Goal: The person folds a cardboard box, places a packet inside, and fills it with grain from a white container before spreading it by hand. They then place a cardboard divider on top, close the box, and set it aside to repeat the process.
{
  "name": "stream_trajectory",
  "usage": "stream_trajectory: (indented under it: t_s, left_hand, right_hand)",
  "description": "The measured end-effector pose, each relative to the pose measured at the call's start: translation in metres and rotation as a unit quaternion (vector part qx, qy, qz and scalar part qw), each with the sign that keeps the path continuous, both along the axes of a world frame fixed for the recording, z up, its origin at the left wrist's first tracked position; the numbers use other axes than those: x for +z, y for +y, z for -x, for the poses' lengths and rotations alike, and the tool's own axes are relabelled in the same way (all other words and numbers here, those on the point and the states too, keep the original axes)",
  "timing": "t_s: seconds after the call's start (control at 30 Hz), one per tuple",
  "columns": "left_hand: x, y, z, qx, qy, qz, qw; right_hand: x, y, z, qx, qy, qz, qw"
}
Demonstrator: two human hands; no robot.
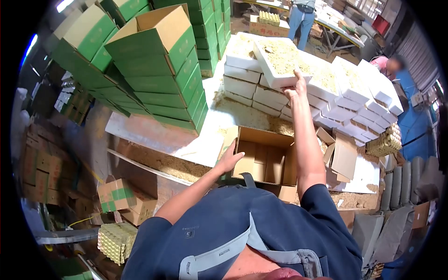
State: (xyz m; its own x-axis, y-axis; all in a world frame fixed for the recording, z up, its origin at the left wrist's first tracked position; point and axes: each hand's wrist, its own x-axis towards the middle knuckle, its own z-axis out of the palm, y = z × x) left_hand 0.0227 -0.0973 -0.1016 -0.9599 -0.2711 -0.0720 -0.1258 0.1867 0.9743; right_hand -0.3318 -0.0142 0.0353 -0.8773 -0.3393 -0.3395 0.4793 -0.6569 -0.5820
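Observation:
My right hand (296, 88) is closed on the near edge of a white foam box (275, 80), its thumb on top. That box is filled with yellowish sawdust-like material and sits tilted over a stack of similar white foam boxes (240, 74). Below my chest stands an opened cardboard carton (267, 156) with bare brown inner walls. At the carton's left rim rests my left hand (228, 159), fingers stretched out and thumb apart, touching the edge.
Tall stacks of green cartons (158, 70) rise at the left. A smaller open carton (343, 156) and egg trays (385, 140) lie to the right. More egg trays (116, 240) are at lower left. One person (301, 21) stands at the back; another (387, 65) is far right.

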Motion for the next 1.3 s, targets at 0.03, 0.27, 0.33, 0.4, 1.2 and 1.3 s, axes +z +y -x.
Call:
stream_trajectory:
  t_s: [0.03,0.27,0.33,0.4,1.2,1.3]
  left_hand:
    - [-0.003,0.0,0.001,0.009,0.003,0.0,1.0]
    - [0.001,-0.004,-0.002,0.01,0.011,-0.005,1.0]
    - [0.0,-0.007,0.0,0.005,0.009,-0.002,1.0]
    - [-0.003,-0.007,0.003,-0.003,0.017,0.002,1.0]
    - [-0.033,-0.036,0.014,-0.028,0.009,-0.076,0.997]
    - [-0.017,-0.04,0.009,0.04,-0.086,-0.268,0.959]
  right_hand:
    - [0.005,0.001,0.0,0.0,-0.001,0.003,1.0]
    - [-0.006,0.087,-0.048,0.029,0.121,0.021,0.992]
    - [-0.016,0.133,-0.069,0.011,0.121,0.032,0.992]
    - [-0.01,0.181,-0.1,-0.015,0.11,-0.031,0.993]
    - [-0.021,0.182,-0.231,0.172,0.032,-0.204,0.963]
    - [-0.029,0.168,-0.231,0.142,0.087,-0.257,0.952]
